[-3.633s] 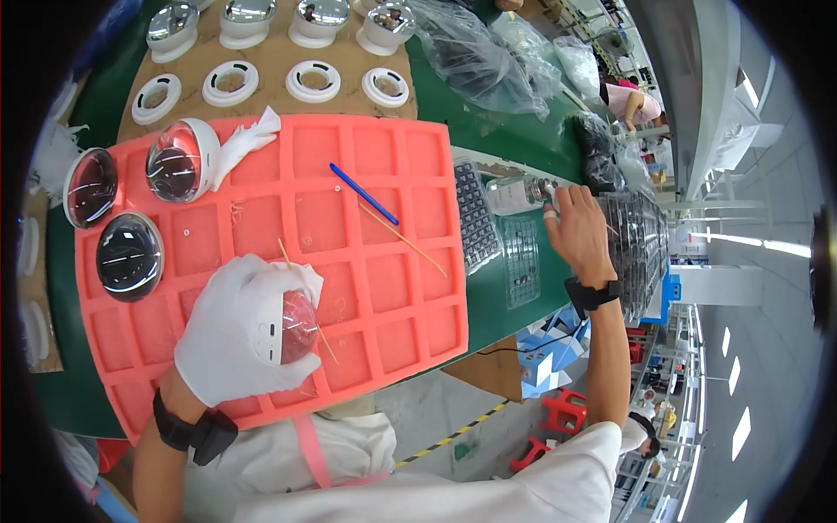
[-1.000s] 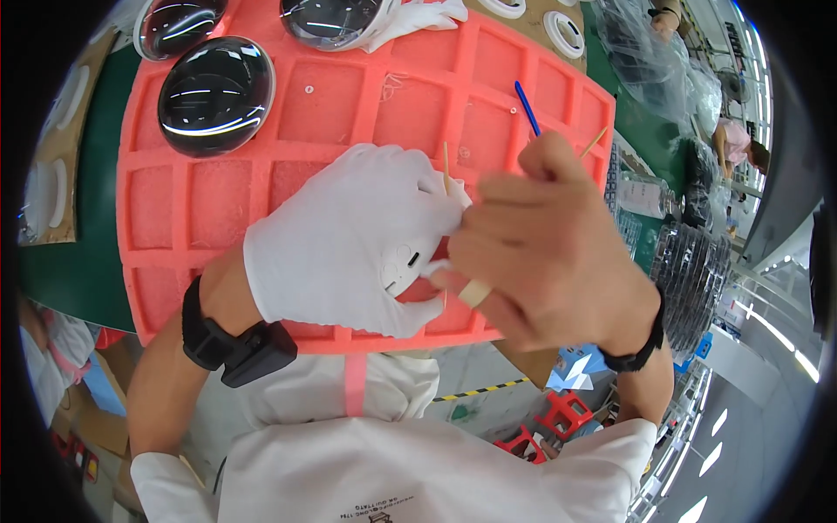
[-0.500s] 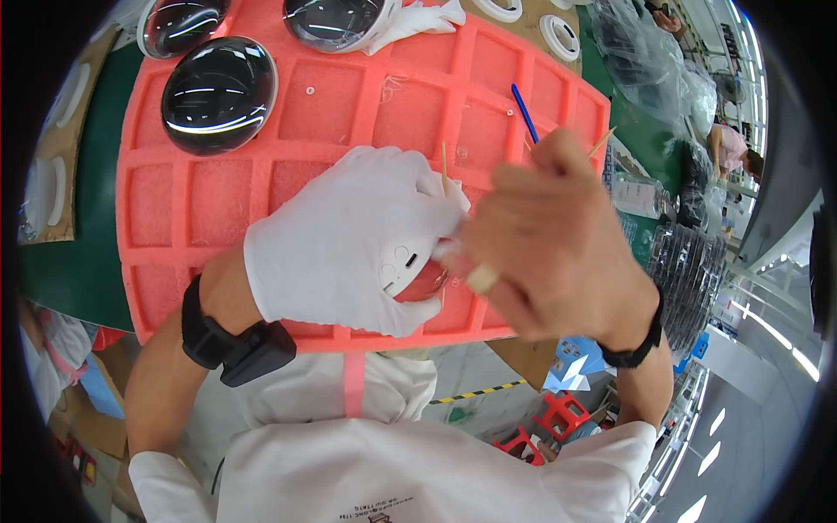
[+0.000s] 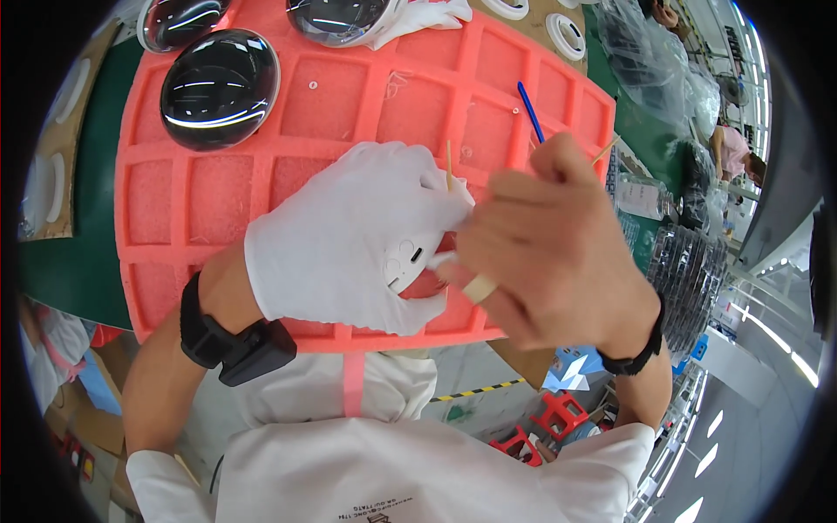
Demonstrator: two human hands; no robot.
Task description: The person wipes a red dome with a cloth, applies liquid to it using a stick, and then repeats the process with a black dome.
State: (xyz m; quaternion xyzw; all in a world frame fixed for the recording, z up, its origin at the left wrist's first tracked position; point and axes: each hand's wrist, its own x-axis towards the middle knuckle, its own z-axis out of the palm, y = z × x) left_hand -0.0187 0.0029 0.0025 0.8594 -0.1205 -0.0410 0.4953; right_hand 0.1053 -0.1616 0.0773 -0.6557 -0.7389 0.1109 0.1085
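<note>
My left hand [image 4: 349, 240], in a white glove, is closed around a small clear round part [image 4: 427, 283] that is mostly hidden, held just above the near edge of a red foam grid tray [image 4: 218, 187]. A thin wooden stick [image 4: 449, 166] pokes up from between the gloved fingers. My bare right hand [image 4: 558, 261] is curled against the same part from the right, fingertips pinched at its edge, a pale band on one finger. What the fingertips grip is hidden.
Dark glass domes [image 4: 220, 77] [image 4: 336, 16] sit in the tray's far cells, beside a white cloth [image 4: 427, 13]. A blue pen [image 4: 530, 112] and another stick [image 4: 604, 150] lie on the tray's right. White rings [image 4: 567, 30], plastic bags [image 4: 649, 52] and a black stack [image 4: 689, 270] lie beyond.
My right hand came from the far right of the bench to the part in my left hand. Over the last second both hands stayed together, shifting only slightly.
</note>
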